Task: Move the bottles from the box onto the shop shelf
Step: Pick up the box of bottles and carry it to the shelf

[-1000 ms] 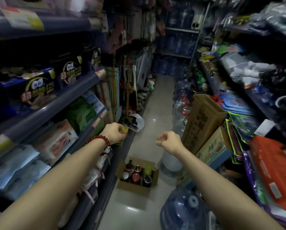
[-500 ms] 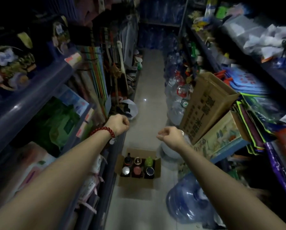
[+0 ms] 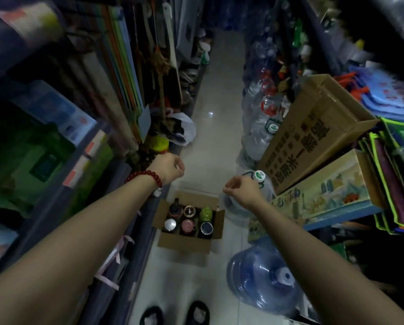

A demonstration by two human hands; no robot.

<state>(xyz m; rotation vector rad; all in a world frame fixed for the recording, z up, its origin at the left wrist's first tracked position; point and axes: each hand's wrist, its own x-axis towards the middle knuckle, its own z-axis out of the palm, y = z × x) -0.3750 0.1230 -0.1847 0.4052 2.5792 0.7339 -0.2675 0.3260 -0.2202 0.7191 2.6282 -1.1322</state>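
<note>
Six bottles [image 3: 188, 218] stand upright in two rows of three inside an open cardboard box [image 3: 184, 242] on the aisle floor, beside the foot of the left shelf [image 3: 116, 184]. Above the box, both arms reach forward. Left hand [image 3: 169, 167], with a red bead bracelet [image 3: 144, 175] at its wrist, is curled into an empty fist. Right hand [image 3: 242, 188] is likewise curled, holding nothing. Beside the box, to its right, lies a big blue water jug [image 3: 264, 277].

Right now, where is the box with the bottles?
In the head view the box sits on the aisle floor, low centre, beside the left shelf base and left of the blue water jug.
</note>
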